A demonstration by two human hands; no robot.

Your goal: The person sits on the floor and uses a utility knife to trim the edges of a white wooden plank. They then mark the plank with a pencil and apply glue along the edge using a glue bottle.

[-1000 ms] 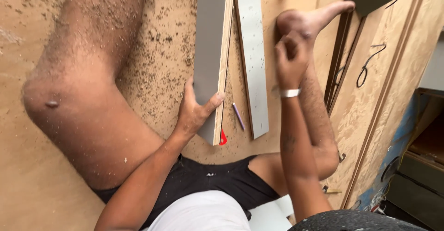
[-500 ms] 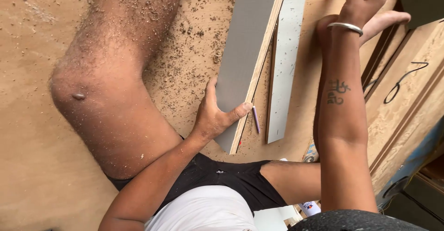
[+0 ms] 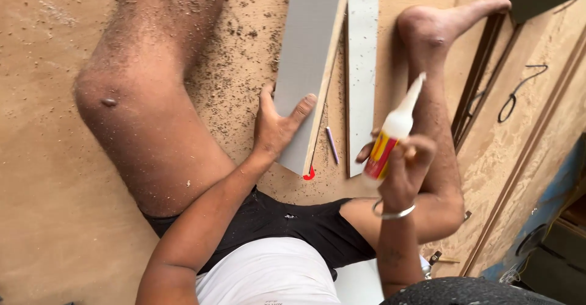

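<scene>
1. Holding a white glue bottle (image 3: 390,137) with a red and yellow label, our right hand (image 3: 404,174) is clenched around it, nozzle pointing to one o'clock.
2. Our left hand (image 3: 278,128), at nine o'clock from the bottle, lies flat and spread on a grey board (image 3: 308,55), gripping nothing.
3. A narrower grey strip (image 3: 362,55) lies just beside that board on the sawdust-strewn floor (image 3: 36,67), with a pencil (image 3: 331,145) between them.

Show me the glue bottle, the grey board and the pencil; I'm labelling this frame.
glue bottle (image 3: 390,135), head view, on its white body.
grey board (image 3: 308,55), head view, on its flat face.
pencil (image 3: 331,145), head view, mid-shaft.
</scene>
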